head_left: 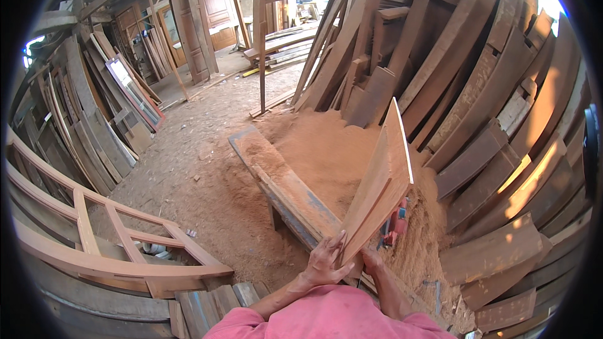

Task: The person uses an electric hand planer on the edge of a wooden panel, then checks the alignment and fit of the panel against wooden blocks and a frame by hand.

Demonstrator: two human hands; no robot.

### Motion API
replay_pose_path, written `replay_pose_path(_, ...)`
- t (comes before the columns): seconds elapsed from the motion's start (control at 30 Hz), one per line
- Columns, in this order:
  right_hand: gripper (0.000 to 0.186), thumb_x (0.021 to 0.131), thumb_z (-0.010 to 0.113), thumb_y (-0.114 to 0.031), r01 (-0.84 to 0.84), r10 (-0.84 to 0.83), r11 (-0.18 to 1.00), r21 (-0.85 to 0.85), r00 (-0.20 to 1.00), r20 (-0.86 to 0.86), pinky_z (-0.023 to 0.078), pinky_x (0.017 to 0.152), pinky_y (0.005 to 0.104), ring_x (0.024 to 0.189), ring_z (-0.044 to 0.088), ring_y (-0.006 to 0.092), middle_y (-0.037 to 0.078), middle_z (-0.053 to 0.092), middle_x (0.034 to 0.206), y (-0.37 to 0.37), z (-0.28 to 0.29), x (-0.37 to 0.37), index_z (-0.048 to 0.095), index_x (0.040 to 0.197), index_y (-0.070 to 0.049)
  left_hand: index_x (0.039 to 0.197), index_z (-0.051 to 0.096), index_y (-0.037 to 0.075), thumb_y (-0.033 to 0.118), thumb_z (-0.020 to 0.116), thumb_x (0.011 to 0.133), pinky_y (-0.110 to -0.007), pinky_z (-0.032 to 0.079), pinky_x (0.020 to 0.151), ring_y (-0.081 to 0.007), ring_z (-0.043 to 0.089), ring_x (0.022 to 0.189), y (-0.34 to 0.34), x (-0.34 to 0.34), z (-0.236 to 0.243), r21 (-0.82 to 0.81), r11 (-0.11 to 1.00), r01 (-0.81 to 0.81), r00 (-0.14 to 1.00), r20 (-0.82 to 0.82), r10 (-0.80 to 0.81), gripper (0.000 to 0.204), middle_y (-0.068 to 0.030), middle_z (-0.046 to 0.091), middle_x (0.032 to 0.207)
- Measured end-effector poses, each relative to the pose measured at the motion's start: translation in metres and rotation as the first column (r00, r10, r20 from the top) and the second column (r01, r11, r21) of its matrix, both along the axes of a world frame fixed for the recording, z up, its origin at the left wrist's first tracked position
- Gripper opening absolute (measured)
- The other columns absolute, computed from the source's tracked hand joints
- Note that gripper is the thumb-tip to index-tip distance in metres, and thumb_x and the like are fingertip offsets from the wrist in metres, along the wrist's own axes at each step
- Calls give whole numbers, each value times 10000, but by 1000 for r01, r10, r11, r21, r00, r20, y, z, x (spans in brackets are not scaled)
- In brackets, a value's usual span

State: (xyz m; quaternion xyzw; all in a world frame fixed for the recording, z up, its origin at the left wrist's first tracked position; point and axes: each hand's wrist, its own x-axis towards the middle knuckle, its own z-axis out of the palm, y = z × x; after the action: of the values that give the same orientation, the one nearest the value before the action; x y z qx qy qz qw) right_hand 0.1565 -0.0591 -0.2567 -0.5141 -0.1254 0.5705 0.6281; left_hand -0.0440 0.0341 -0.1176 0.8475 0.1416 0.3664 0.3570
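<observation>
A brown wooden panel (372, 199) with a raised centre and a pale long edge stands tilted up in front of me. My left hand (325, 265) is closed on its lower left edge, fingers bent over the wood. At the panel's lower right, my right hand (372, 260) grips the wood, most of its fingers hidden behind it. Beneath and to the left runs a narrow workbench (301, 196), dusted with sawdust, a strip of wood lying along it. Just right of the panel, a red and teal power tool (396, 225) rests partly hidden in the sawdust.
Heaped sawdust (314, 141) covers the ground around the bench. Stacked boards (490, 150) lean along the right side. A wooden frame (119, 232) with crossbars lies at the left, and more planks (94, 113) lean behind it. Doors (217, 9) stand at the back.
</observation>
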Motion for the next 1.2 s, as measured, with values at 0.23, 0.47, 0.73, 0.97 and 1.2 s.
replay_pose_path(0.23,551,979,686,-342,-3,2,995,-102,1000,-10,547,961,415,1114,658,255,131,659,1279,-1,1,1,545,1393,-6,1529,319,-45,509,377,1046,-479,239,1206,-390,310,1474,56,53,34,-80,951,297,900,356,-251,737,-279,351,1546)
replay_pose_path(0.47,544,956,720,-357,-10,12,999,53,999,-35,573,915,418,1064,680,246,112,682,1228,9,-6,-18,576,1358,-19,1594,204,72,605,469,1012,-464,396,1140,-310,535,1306,156,158,66,-411,667,622,703,668,-243,832,-251,504,1427)
replay_pose_path(0.73,582,977,681,-390,-26,27,999,-21,997,75,540,938,388,1084,660,223,116,673,1252,4,-13,-13,556,1382,9,1124,604,64,626,435,1033,-282,544,584,-171,651,681,213,153,52,-341,298,892,452,662,-597,593,-47,625,779)
replay_pose_path(0.97,525,961,695,-249,167,-163,986,14,936,312,514,956,371,1093,639,216,132,665,1228,-21,23,26,541,1376,33,942,588,95,620,336,1066,-280,493,515,-133,587,608,235,110,54,-530,655,538,708,706,-10,595,-19,572,719)
replay_pose_path(1.2,641,886,771,-251,185,-377,919,348,665,644,481,1008,362,1146,610,213,122,652,1248,-56,248,66,507,1389,44,831,539,119,648,349,1053,-243,438,541,-72,560,616,185,105,88,-464,886,-25,733,593,332,604,31,555,668)
